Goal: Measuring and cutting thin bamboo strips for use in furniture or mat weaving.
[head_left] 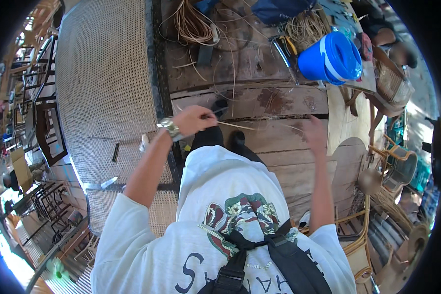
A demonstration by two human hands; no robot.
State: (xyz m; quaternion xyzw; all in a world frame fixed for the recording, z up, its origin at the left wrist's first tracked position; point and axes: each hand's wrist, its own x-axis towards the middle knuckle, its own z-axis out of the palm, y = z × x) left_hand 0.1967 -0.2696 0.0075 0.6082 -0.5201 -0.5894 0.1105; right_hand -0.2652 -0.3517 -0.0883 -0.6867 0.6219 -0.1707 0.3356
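Stretching from left hand (196,119) toward right hand (314,135), above planks (299,171): pale cane strand (240,126). Left pinching it; right blurred, grip cannot be told. Judged light, springy, prone to split if kinked; best taken near ends.

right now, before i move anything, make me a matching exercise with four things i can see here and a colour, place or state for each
Things
1. bucket
2. wristwatch
3. thin pale strand
4. woven panel

Matches
a. pinched in the left hand
b. patterned with small holes, on the person's left
c. blue, with a pale band
d. silver-coloured

Right pairs: 1-c, 2-d, 3-a, 4-b
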